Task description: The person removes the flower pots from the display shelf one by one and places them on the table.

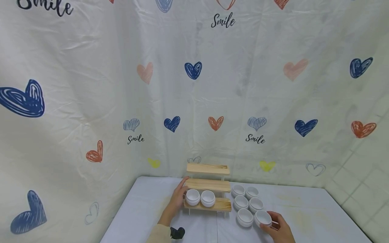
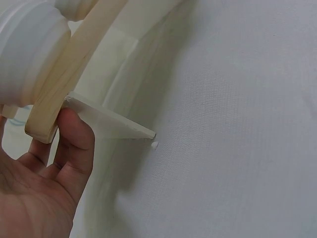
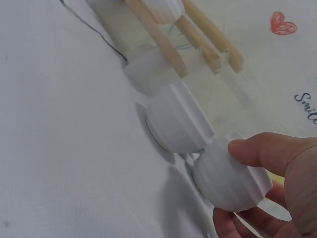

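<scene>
A three-tier wooden display stand [image 1: 208, 184] with pale legs stands against the cloth backdrop. Two small white cups [image 1: 208, 198] sit side by side on the left part of its lowest shelf. My left hand [image 1: 177, 199] holds the left end of the stand; in the left wrist view its thumb and fingers wrap the end of a wooden shelf [image 2: 74, 74]. To the right, my right hand [image 1: 279, 227] grips a white cup [image 1: 263, 218] by its side, thumb on one side and fingers on the other. In the right wrist view this cup [image 3: 225, 178] is close beside another cup [image 3: 178, 119].
Several more white cups [image 1: 241, 203] stand in two columns just right of the stand. The white-covered table [image 1: 307, 212] reaches back to a hanging cloth [image 1: 225, 94] printed with hearts and "Smile". A dark item [image 1: 177, 233] shows beside the left wrist.
</scene>
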`<state>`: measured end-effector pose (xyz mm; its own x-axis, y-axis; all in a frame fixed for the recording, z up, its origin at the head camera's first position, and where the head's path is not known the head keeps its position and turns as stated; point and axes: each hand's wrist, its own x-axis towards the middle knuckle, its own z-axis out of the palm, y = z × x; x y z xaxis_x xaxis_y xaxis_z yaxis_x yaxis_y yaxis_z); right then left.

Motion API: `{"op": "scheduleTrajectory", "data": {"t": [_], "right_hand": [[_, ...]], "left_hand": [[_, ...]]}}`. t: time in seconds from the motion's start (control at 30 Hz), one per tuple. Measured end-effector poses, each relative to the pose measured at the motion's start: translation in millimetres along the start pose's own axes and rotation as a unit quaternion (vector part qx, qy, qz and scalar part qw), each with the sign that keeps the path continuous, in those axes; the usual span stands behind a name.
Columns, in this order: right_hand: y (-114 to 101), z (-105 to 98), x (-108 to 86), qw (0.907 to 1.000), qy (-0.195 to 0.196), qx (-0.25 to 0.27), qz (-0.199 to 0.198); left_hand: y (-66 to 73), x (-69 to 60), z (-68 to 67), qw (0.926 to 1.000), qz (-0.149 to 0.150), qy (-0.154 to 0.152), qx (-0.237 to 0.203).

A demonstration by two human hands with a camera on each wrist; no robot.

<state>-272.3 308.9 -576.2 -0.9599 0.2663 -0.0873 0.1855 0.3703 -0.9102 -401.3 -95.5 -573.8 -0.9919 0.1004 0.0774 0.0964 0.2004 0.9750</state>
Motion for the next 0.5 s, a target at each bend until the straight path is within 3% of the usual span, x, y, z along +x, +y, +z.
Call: {"op": "scheduleTrajectory", "data": {"t": [0.5], "right_hand": [[9.2,1.6,6.4,0.9997,-0.009,-0.020,-0.006]], "left_hand": [[1.5,0.1,-0.1,1.0000,-0.002,-0.004,-0.001]]}}
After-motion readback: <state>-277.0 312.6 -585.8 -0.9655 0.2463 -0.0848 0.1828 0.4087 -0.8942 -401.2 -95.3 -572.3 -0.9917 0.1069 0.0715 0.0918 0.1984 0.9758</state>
